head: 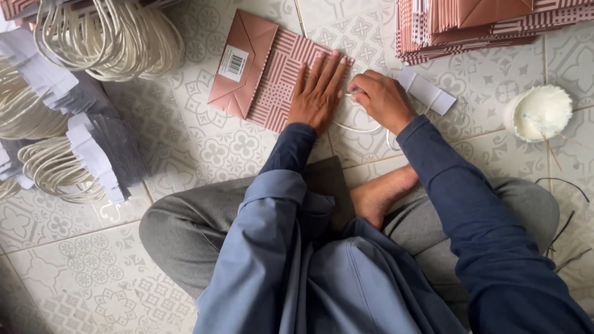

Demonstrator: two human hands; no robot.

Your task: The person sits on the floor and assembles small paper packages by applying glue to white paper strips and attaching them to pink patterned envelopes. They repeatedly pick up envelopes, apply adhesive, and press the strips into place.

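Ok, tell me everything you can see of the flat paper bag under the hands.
The paper bag lies flat on the patterned tile floor, folded, its bottom end pointing up-left. It looks like stiff paper: the body has a pink and white geometric pattern, and the folded base is plain rose-copper with a white barcode sticker. The left hand presses flat on its mouth end. The right hand pinches a white cord handle at that edge.

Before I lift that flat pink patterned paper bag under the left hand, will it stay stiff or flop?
The paper bag lies folded flat on the tiled floor, so it probably bends if lifted by one end. It looks thin, likely light. The left hand presses it down, which suggests it may slide on the smooth tiles.
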